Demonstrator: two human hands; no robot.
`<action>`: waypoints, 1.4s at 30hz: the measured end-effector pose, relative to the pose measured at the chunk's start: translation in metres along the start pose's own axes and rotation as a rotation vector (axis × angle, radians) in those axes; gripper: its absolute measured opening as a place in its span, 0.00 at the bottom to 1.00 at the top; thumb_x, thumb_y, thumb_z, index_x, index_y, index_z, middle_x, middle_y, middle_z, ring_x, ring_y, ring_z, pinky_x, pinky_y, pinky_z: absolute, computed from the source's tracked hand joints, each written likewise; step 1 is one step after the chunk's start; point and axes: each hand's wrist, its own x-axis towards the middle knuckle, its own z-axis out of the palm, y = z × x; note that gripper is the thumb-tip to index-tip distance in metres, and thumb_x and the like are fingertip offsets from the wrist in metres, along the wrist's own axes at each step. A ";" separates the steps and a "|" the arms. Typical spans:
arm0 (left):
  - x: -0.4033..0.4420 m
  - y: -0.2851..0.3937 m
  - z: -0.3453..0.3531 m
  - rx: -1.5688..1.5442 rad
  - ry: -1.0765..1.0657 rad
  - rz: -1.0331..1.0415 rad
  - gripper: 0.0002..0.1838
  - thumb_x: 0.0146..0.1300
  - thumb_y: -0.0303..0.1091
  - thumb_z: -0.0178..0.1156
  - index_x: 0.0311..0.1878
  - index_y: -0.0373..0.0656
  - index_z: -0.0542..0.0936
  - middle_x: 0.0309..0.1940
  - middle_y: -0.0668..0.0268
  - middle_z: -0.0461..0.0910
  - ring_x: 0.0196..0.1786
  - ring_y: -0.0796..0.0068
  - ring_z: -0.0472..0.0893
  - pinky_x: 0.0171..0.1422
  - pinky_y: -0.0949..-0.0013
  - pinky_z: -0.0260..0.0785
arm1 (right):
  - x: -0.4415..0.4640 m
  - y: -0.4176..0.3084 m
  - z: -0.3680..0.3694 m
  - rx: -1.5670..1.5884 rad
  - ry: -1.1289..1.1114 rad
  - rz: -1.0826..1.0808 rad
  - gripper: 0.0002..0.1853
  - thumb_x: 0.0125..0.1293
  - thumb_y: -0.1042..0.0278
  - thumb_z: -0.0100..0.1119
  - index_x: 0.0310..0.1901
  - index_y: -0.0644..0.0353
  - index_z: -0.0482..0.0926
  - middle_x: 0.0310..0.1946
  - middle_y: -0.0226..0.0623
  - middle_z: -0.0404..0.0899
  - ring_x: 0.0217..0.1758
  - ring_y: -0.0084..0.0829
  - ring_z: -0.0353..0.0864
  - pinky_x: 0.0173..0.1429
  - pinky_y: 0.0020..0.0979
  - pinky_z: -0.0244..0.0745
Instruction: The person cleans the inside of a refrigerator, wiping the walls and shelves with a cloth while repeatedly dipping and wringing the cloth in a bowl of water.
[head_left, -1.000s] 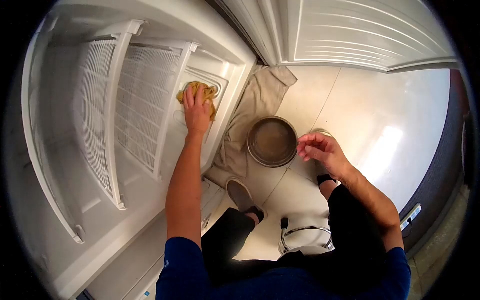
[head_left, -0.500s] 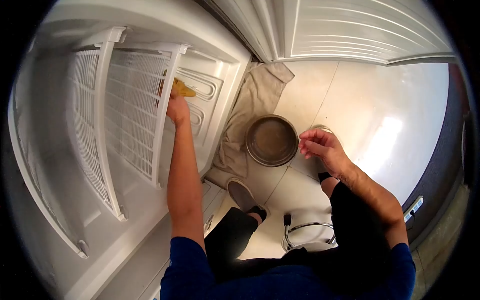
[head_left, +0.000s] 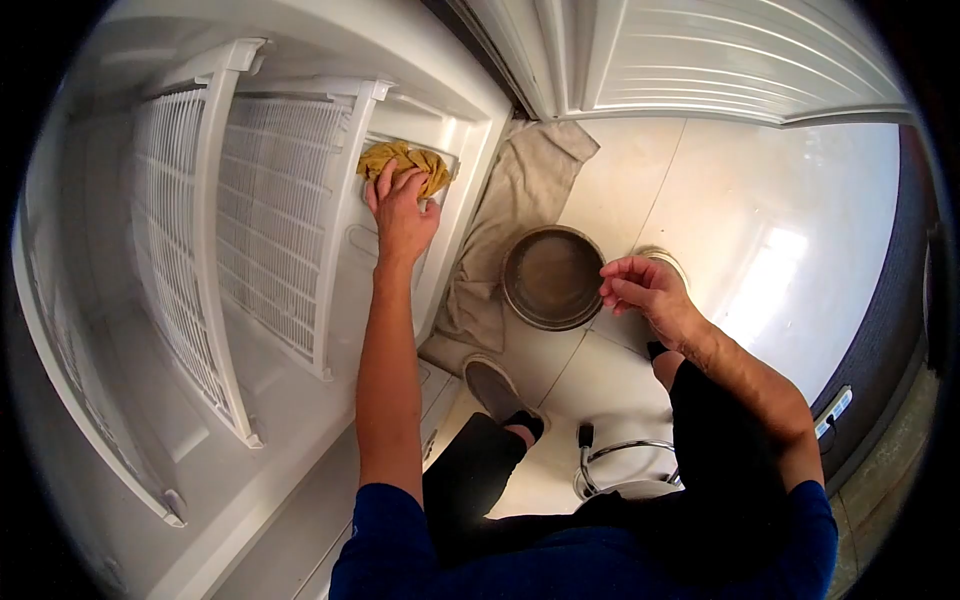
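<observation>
My left hand (head_left: 403,215) reaches into the white refrigerator compartment (head_left: 478,150). Its fingers grip a crumpled yellow cloth (head_left: 405,168) against the inner floor, beyond the front wire shelf (head_left: 345,230). Over the tiles hangs my right hand (head_left: 645,292), fingers loosely curled and the thumb close to them, with nothing visible in it. Beside its fingertips is a round dark metal basin (head_left: 553,278) with murky liquid at the bottom. Whether the fingertips touch the basin's rim I cannot tell.
A grey-beige towel (head_left: 525,185) lies along the refrigerator's edge, partly beside the basin. The ribbed white door (head_left: 740,65) is swung wide. A second wire shelf (head_left: 205,230) stands deeper inside. Near my legs are my shoe (head_left: 490,388) and a chrome-framed stool (head_left: 630,450).
My left hand has moved right, out from behind the wire shelf, bringing the yellow cloth into fuller view. The right hand keeps almost the same pose; the view has shifted slightly.
</observation>
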 end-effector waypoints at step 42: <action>0.047 0.042 0.026 -0.045 0.091 0.148 0.16 0.60 0.34 0.67 0.52 0.47 0.80 0.52 0.61 0.75 0.58 0.54 0.72 0.64 0.52 0.63 | -0.003 -0.005 -0.013 0.032 0.036 0.034 0.10 0.73 0.73 0.56 0.52 0.63 0.78 0.39 0.33 0.82 0.39 0.23 0.81 0.45 0.26 0.77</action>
